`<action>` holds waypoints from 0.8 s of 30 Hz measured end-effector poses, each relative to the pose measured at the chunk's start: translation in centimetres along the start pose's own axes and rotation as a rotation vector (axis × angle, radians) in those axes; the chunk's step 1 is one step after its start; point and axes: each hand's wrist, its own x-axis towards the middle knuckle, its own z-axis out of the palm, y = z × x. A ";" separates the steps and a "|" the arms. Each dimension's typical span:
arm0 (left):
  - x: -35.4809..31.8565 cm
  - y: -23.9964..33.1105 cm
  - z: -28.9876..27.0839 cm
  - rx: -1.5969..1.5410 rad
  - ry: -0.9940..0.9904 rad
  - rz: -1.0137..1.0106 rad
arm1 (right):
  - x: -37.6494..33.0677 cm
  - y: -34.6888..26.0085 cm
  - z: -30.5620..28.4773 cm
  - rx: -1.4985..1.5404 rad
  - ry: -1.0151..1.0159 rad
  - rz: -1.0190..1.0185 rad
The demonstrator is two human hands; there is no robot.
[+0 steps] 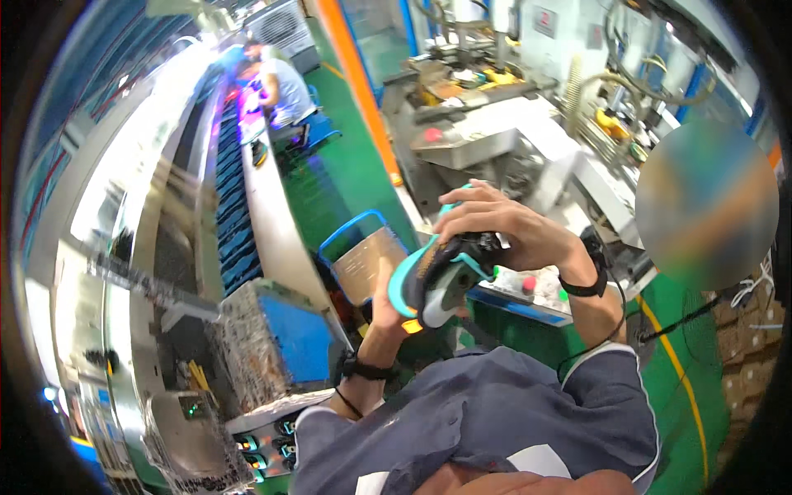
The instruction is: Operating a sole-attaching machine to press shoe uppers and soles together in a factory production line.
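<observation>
A teal, black and grey shoe (445, 280) is held up in front of my chest, tilted, between both hands. My left hand (384, 299) grips it from the left side, with the fingers partly hidden behind it. The fingers of my right hand (507, 224) curl over the other end and cover a dark part of it. Dark bands circle both wrists.
At left runs a conveyor (235, 206); a person (285, 91) sits along its far part. A blue-handled cart (367, 260) stands ahead. Machinery (470, 148) fills the far right, near a low tray (520, 305). Several shoes (256, 458) rest on a rack at lower left.
</observation>
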 end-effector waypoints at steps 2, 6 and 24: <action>4.7 -3.1 2.2 0.159 -0.207 -0.115 | -6.2 2.7 -1.3 -0.057 0.129 0.149; 14.9 -9.5 3.5 -0.010 -0.228 -0.153 | -16.6 8.4 0.0 0.277 0.980 0.640; 56.7 -21.9 7.7 1.295 0.021 0.238 | -31.4 14.1 -1.7 0.144 1.897 0.865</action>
